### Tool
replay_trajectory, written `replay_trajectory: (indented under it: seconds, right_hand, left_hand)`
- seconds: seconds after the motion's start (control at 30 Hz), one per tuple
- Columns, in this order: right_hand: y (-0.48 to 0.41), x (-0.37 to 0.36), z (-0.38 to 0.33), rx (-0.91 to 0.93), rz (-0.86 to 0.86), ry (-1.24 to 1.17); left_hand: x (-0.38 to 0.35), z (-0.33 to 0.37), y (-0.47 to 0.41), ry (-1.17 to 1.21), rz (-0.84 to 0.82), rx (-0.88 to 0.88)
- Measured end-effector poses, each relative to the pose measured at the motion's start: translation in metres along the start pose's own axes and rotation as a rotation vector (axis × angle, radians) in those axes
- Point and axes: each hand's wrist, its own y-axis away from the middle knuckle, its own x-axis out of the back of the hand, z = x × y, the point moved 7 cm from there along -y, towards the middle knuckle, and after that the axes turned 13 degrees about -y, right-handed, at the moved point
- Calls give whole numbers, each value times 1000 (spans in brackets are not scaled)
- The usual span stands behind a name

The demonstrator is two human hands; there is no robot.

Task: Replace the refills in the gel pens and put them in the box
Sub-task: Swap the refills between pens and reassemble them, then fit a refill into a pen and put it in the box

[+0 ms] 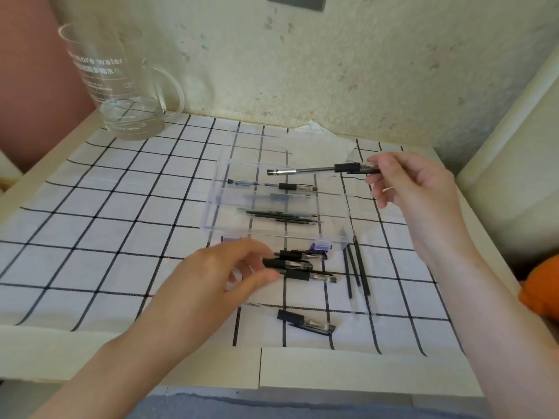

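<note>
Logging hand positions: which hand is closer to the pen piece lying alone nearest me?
Left. The left hand touches pens just behind the pen piece; the right hand holds a pen above the box.

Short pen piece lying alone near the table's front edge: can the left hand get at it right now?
Probably yes. The short pen piece lies alone on the cloth, nothing over it, just right of the left hand, whose fingertips are at the grouped pens further back.
</note>
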Motion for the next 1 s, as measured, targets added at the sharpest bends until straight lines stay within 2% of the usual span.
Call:
replay_trajectory:
  seconds: [0.13, 0.23, 0.4, 0.63, 0.83, 1.0]
  right_hand:
    - [-5, -11, 15, -19, -22, 39]
    - [-8, -18, 20, 0, -28, 73]
    - [-12, -28, 35, -11, -57, 143]
    - [-4, -47, 47, 9, -185, 415]
    - [5, -50, 28, 53, -180, 378]
    - [29, -64, 16, 10, -352, 419]
  left_hand:
    - [-27, 16, 9, -209, -139, -246]
    - [-36, 17, 11, -271, -164, -298]
    - [-38, 16, 10, -264, -144, -316]
    - [-38, 16, 10, -280, -122, -316]
    - [-36, 18, 8, -300, -76, -308]
    - [-20, 12, 6, -109, -29, -122]
